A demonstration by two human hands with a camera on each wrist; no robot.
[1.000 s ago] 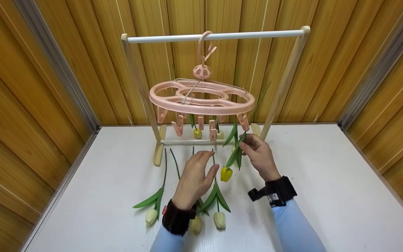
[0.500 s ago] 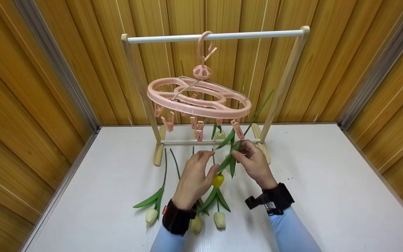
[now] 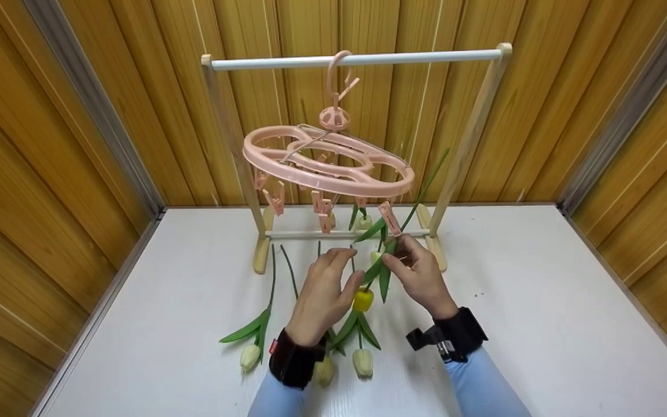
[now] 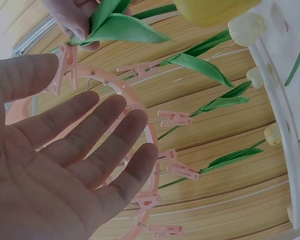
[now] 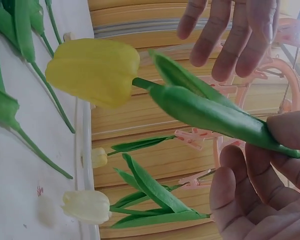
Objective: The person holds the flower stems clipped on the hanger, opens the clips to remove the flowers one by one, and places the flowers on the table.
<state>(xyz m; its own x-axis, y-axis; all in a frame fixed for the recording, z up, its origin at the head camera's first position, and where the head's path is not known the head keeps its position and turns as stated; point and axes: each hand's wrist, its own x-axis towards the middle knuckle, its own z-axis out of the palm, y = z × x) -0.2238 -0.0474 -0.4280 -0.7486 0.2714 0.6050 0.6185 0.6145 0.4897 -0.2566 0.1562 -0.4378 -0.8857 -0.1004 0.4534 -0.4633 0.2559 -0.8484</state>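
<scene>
My right hand (image 3: 423, 281) pinches a yellow tulip (image 3: 363, 299) by its green leaves and stem, the bloom pointing down and to the left. Right above those fingertips hangs a pink clothes peg (image 3: 389, 219); I cannot tell whether it grips the stem. The peg belongs to a pink oval drying hanger (image 3: 333, 185), tilted down to the right. My left hand (image 3: 322, 295) hovers with its fingers stretched and thumb apart, holding nothing; its palm (image 4: 55, 175) faces the hanger. Behind, pale tulips (image 4: 247, 29) hang head down from several other pegs.
The hanger hooks over a white bar (image 3: 414, 58) on a wooden stand. On the white table (image 3: 154, 324) lie pale tulips, one at the left (image 3: 249, 358), others under and beside the left wrist (image 3: 362, 363). A wood-panelled wall stands close behind.
My right hand and the yellow tulip have moved left and slightly nearer to me. The hanger has swung and tipped lower on its right side. My left hand has stayed put.
</scene>
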